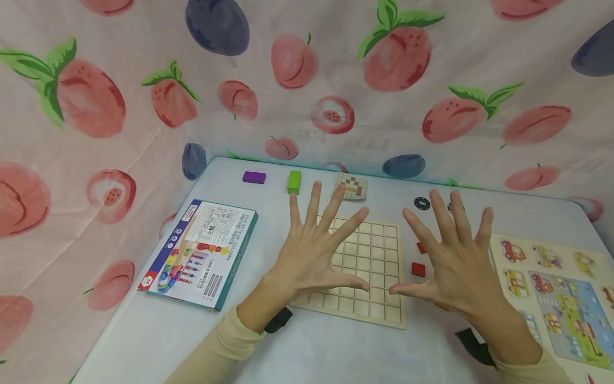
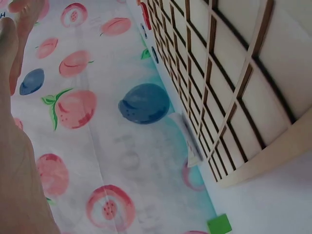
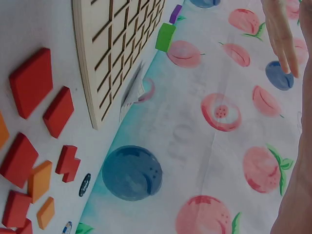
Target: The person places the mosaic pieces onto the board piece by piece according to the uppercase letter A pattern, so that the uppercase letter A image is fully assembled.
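Both hands hover palm down with fingers spread wide and hold nothing. My left hand is over the left part of a wooden grid board, whose cells look bare. My right hand is just right of the board, above several red pieces. In the right wrist view, red pieces and orange pieces lie on the table beside the board, and my fingers show at the top right. In the left wrist view, the left hand runs along the left edge.
A green block, a purple block, a pattern card and a black chip lie beyond the board. A toy box lies at the left, a vehicle puzzle at the right. Fruit-print cloth walls the table.
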A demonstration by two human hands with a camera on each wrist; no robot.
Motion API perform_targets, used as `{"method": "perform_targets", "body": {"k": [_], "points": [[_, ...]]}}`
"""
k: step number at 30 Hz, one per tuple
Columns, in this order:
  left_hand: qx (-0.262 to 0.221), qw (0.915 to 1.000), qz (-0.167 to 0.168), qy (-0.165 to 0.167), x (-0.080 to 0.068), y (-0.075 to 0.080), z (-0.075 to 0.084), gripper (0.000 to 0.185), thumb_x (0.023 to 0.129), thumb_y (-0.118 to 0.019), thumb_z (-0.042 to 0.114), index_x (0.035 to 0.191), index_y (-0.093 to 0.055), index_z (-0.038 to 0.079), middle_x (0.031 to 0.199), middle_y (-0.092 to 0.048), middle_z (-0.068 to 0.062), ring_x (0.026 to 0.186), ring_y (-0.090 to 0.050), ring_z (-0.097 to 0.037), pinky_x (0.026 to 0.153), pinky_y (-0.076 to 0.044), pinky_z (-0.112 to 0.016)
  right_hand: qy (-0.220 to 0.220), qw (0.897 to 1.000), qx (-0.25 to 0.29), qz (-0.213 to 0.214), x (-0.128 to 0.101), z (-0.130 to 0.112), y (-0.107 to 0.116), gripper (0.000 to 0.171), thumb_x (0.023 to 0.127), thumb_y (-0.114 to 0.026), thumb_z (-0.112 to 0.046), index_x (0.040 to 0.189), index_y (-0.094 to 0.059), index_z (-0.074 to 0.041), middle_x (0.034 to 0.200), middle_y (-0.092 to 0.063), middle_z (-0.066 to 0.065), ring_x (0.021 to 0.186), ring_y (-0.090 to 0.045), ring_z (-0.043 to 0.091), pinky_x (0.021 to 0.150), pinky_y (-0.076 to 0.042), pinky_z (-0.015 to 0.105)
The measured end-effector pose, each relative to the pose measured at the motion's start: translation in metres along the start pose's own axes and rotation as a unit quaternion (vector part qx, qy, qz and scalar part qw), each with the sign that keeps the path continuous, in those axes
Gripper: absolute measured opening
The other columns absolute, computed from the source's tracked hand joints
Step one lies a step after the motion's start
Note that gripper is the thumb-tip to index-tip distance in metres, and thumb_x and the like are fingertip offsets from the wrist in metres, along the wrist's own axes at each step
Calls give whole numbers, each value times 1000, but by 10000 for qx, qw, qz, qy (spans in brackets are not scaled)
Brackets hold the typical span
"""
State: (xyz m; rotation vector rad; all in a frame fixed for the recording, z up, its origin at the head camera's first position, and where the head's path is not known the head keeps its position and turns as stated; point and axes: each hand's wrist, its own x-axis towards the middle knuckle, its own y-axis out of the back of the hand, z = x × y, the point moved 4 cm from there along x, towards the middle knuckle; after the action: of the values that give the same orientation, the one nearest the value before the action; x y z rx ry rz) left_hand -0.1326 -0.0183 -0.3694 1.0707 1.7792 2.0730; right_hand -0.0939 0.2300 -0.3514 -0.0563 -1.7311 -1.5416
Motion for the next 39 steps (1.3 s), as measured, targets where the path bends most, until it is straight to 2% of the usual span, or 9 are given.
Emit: {"method": "perform_targets", "body": {"k": [8,14,15,19,22,24,31,35,39], "points": [[63,9997,-255,-10,-4,-4,2,135,62,-62,103,171,-16,39,182,15,-9,166,18,-46,126,-5,-85,-279,9993,170,-184,-4,1,-3,123,74,-27,-109,170,-27,-31,183,-4,10,170,7,31,127,12,79],[-392,9934,-1065,142,-13,-12,-7,127,74,-59,98,170,4,45,180,24,0,168,17,-38,132,-5,-76,-883,9938,485,-462,-9,17,0,114,80,-31,-103,165,-37,-28,179,-20,13,166,-16,39,126,3,83],[-538,9910,-1212,191,-15,-13,-10,125,75,-60,96,169,6,46,180,22,1,169,16,-37,133,-4,-73,-952,9928,550,-477,-10,22,0,110,83,-32,-101,163,-42,-25,176,-26,15,162,-24,41,127,0,82],[-1109,9779,-1746,320,-28,-19,-25,117,82,-63,88,169,3,48,183,7,0,170,6,-33,137,-4,-65,-1216,9865,829,-716,-14,42,-8,72,94,-69,-65,147,-61,-17,158,-54,20,143,-49,46,128,-18,77],[-1478,9662,-2082,342,-40,-22,-37,111,86,-68,80,170,-5,46,183,-5,-3,170,-1,-35,138,-6,-63,-1264,9814,937,-1096,-18,58,-19,53,87,-85,-26,137,-69,-14,142,-67,20,131,-57,47,118,-34,76],[-1707,9574,-2294,396,-48,-23,-44,108,88,-72,74,171,-11,44,183,-10,-4,170,-4,-38,138,-6,-63,-1255,9762,945,-1497,-21,68,-28,49,87,-85,-16,134,-71,-14,137,-70,20,129,-59,46,113,-39,75],[-2207,9295,-2854,765,-73,-29,-68,105,84,-86,54,170,-30,32,180,-22,-9,168,-11,-44,137,-9,-64,-1120,9540,763,-2674,-23,88,-57,38,91,-80,-11,129,-76,-10,134,-73,20,129,-62,46,109,-46,74],[-2522,9150,-3051,774,-79,-33,-73,106,82,-90,44,169,-33,23,180,-21,-10,168,-12,-44,137,-13,-63,-1126,9491,590,-2883,-23,92,-67,37,91,-80,-10,128,-77,-9,133,-74,21,128,-63,46,107,-50,72],[-2696,9092,-3088,736,-80,-34,-76,106,83,-90,42,169,-33,18,181,-19,-6,168,-10,-42,137,-14,-61,-1256,9487,569,-2845,-24,94,-72,37,91,-79,-12,128,-77,-9,129,-76,21,123,-67,46,105,-52,70]]}}
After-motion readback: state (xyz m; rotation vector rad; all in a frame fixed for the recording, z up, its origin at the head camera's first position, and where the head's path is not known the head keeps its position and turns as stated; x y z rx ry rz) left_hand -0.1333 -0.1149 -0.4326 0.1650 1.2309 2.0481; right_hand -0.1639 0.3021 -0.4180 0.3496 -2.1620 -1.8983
